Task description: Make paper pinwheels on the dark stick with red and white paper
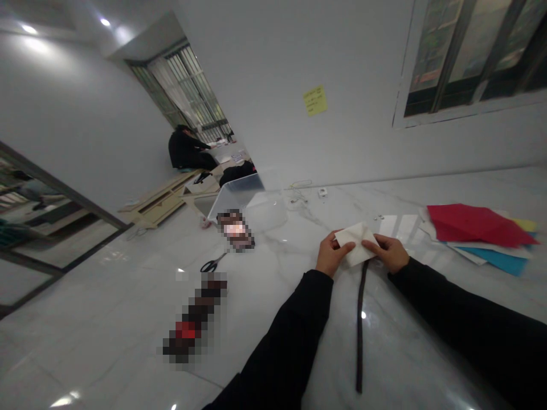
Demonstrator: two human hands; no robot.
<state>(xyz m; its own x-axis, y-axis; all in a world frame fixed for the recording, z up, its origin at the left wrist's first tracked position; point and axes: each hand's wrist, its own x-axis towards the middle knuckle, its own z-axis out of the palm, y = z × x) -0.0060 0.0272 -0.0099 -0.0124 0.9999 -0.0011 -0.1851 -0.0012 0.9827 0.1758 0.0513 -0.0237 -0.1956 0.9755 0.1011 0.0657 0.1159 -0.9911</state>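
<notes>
Both my hands hold a small folded piece of white paper (355, 244) just above the glossy white marble surface (277, 285). My left hand (331, 253) pinches its left edge with thumb on top. My right hand (391, 252) grips its right edge, fingers curled. A thin dark strip (360, 324) lies on the surface below the paper, running toward me between my black sleeves.
A stack of coloured paper sheets (478, 233), red on top with blue and yellow below, lies to the right. Scissors (212, 264) lie to the left. A clear plastic box (252, 205) stands further back. A person in black (188, 149) sits far off by a window.
</notes>
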